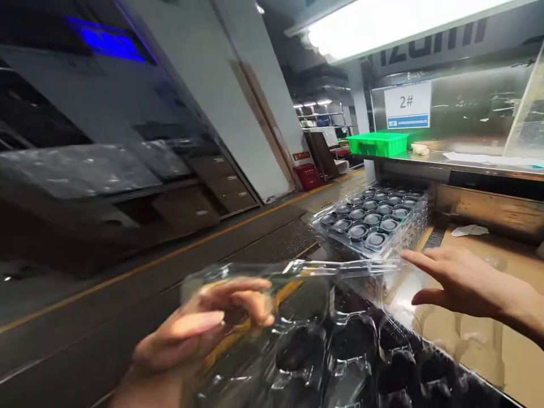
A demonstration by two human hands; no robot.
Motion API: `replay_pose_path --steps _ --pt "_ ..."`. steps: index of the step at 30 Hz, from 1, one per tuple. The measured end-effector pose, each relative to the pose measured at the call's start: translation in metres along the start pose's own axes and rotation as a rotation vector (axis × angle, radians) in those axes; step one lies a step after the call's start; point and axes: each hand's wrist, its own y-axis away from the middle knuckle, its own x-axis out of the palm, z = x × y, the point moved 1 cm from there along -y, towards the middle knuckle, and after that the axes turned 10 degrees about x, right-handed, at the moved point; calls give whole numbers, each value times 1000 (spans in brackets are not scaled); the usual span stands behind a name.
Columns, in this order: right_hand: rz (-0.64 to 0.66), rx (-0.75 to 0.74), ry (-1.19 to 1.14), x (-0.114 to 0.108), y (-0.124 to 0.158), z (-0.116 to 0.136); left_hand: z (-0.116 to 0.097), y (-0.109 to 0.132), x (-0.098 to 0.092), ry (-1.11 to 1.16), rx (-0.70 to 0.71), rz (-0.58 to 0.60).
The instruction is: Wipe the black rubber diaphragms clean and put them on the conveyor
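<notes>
Clear plastic tray (304, 340) up close, separate from the trays already stacked (372, 218) beyond. Left hand (212, 317) half-curled at it — grip unclear; right hand (461, 281), fingers loosely spread, grasps nothing visible.

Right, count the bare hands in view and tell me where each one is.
2. The left hand is at lower left, beside the clear plastic tray; the right hand is at the right, fingers extended near the tray's far edge. No others show.
</notes>
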Motion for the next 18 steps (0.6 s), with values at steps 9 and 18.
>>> replay_pose_path --steps 9,18 --pt "79 566 -865 27 -13 -102 -37 -17 -10 5 -63 -413" --pt "-247 700 -1429 74 -40 -89 7 18 55 197 -293 -254"
